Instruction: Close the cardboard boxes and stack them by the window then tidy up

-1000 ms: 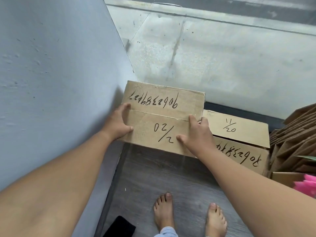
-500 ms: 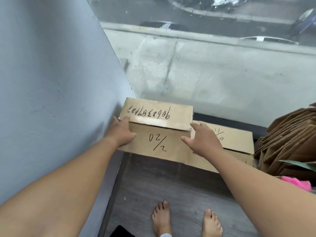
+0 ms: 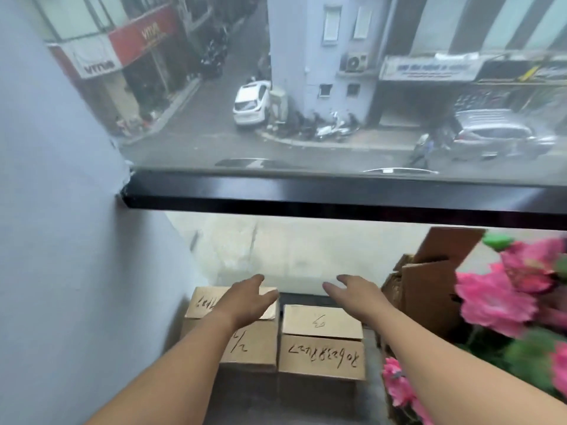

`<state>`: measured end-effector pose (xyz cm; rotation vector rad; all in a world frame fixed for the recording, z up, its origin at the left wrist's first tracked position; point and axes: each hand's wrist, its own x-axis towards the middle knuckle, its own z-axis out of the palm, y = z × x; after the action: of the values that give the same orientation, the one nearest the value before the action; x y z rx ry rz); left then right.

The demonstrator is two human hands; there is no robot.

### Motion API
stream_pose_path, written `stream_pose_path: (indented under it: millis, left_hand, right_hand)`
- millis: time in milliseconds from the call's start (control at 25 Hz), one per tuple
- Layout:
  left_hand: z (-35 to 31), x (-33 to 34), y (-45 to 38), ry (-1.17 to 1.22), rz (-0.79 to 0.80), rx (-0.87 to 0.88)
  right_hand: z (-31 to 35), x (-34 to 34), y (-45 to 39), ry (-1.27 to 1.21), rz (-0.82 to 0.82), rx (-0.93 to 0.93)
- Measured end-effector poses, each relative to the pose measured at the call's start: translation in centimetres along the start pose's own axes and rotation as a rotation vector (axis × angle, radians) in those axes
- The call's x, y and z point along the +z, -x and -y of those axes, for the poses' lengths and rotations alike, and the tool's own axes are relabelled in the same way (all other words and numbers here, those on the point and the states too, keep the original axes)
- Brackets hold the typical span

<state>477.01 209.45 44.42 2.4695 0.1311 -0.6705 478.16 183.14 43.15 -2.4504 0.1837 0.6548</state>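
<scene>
Two closed cardboard boxes with black handwriting sit side by side on the floor against the window. The left box (image 3: 251, 351) stands in the corner by the grey wall; the right box (image 3: 322, 342) is next to it. My left hand (image 3: 248, 299) hovers above the left box, fingers spread, holding nothing. My right hand (image 3: 352, 292) hangs in the air above the right box's far edge, also with fingers apart and empty.
A grey wall (image 3: 76, 240) borders the left. The window's black frame bar (image 3: 306, 194) crosses the view, with a street beyond. A pile of flattened cardboard (image 3: 426, 283) leans at the right, and pink artificial flowers (image 3: 503, 302) stand in front of it.
Both hands have let go of the left box and lifted away from it. The view has tilted upward, so the boxes now appear lower and farther off.
</scene>
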Motion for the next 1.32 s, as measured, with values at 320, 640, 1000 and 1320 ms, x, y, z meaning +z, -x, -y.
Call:
stream_pose_path:
  millis: [320,640,1000,1320]
  left_hand:
    - [-17.5,-1.0,4.1,-0.196,0.041,0.382]
    - [-32.9,6.9,12.4,-0.393,0.243,0.844]
    - [-41.9,24.3,34.1,-0.730,0.381,1.328]
    - [-40.6,42.1,60.7,-0.819,0.703,1.516]
  right_hand:
    - [-5.5,-12.3,14.0,-0.133,-0.311,0.169]
    - [-15.7,-13.8,33.8,-0.358,-0.644,0.536]
    - [-26.5,-5.5,59.6,-0.536,-0.902,0.855]
    - [-32.7,10.1,85.4,-0.722,-1.059,1.191]
